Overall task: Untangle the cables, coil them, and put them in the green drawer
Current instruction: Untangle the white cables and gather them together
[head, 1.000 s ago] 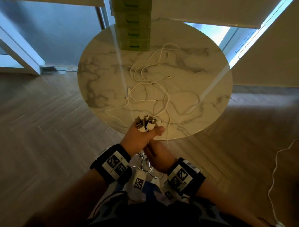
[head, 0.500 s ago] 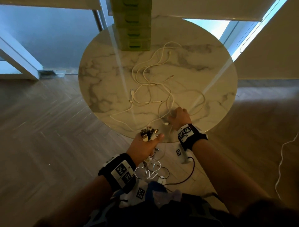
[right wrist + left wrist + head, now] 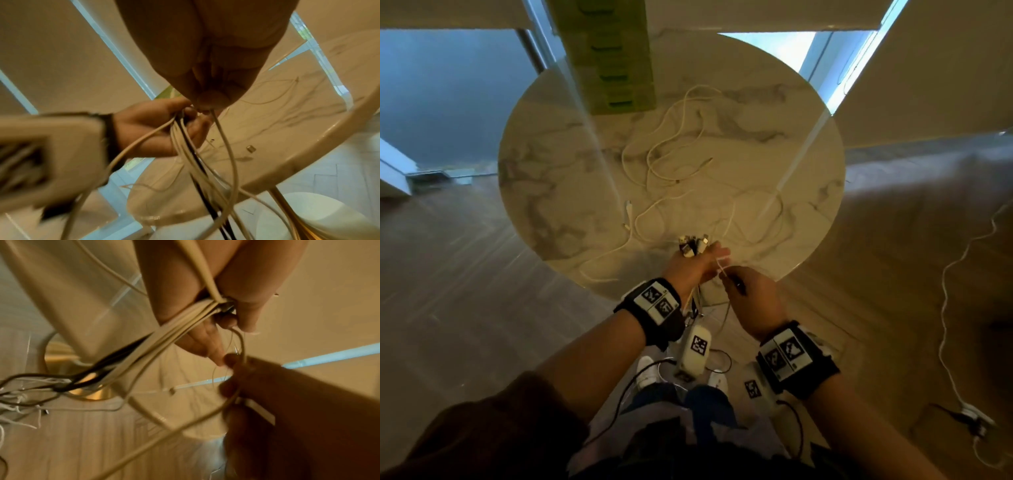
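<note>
My left hand point(image 3: 697, 265) grips a bundle of cable ends, with their plugs point(image 3: 693, 244) sticking up above the fist at the near edge of the round marble table point(image 3: 551, 192). The bundle's strands point(image 3: 164, 331), white with one black, hang down below the hand. My right hand point(image 3: 748, 291) is right beside it and pinches one thin white cable point(image 3: 720, 265) between fingertips point(image 3: 211, 99). Loose white cables point(image 3: 674, 161) still sprawl tangled over the tabletop. The green drawer unit point(image 3: 616, 58) stands at the table's far edge.
A white cable with a plug point(image 3: 976, 414) trails over the wooden floor at the right. The table's gold-coloured stand point(image 3: 92, 386) is under the top. Window frames and a wall lie beyond the table.
My right hand drew back from the tabletop to beside my left hand and now pinches a white cable. The left hand with the plug bundle rose slightly toward the table edge.
</note>
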`<state>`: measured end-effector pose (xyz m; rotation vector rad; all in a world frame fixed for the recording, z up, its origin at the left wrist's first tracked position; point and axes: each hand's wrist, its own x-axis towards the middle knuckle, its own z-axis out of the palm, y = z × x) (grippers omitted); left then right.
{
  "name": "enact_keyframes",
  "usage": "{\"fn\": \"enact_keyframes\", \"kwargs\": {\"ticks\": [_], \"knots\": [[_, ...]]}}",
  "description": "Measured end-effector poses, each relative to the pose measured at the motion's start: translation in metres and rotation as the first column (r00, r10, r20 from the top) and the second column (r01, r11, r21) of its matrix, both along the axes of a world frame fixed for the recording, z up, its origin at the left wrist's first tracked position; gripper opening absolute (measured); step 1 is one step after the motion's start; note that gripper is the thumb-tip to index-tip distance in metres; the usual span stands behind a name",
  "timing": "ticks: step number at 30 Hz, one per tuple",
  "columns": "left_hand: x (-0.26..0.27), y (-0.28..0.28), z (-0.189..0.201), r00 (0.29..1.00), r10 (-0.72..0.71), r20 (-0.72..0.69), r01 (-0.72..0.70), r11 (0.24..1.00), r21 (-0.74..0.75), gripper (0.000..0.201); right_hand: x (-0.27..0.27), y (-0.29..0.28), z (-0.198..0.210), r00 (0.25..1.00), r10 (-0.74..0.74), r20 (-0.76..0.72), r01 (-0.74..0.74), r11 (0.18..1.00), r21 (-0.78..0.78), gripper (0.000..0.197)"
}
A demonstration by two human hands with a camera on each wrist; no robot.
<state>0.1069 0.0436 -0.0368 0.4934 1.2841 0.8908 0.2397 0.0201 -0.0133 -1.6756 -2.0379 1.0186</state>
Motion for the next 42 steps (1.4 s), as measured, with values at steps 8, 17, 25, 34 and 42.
{"fn": "enact_keyframes", "kwargs": {"ticks": [8,17,25,34,42], "knots": [[-0.001,0.045,0.005,0.968,0.219,0.122,-0.222,0.975,0.016,0.015,0.046,-0.048,-0.040,0.995,0.043,0.091,-0.024,0.981,-0.195,0.021],[0.015,0.025,0.006,0.983,0.182,-0.034,-0.174,0.973,0.153,0.021,0.023,0.018,-0.001,0.989,-0.049,-0.137,0.027,0.987,-0.157,0.036],[-0.011,0.056,0.008,0.939,0.338,0.058,-0.339,0.941,0.004,0.011,0.008,0.031,0.004,0.984,-0.034,-0.177,0.005,0.987,-0.159,0.021],[-0.026,0.099,0.032,0.968,0.249,0.015,-0.248,0.958,0.144,0.009,0.053,0.001,-0.050,0.984,-0.150,-0.095,0.107,0.927,-0.359,0.021],[-0.002,0.083,0.028,0.976,0.208,-0.056,-0.196,0.965,0.174,0.011,-0.020,0.078,0.003,0.966,-0.082,-0.245,0.062,0.994,-0.090,0.028]]}}
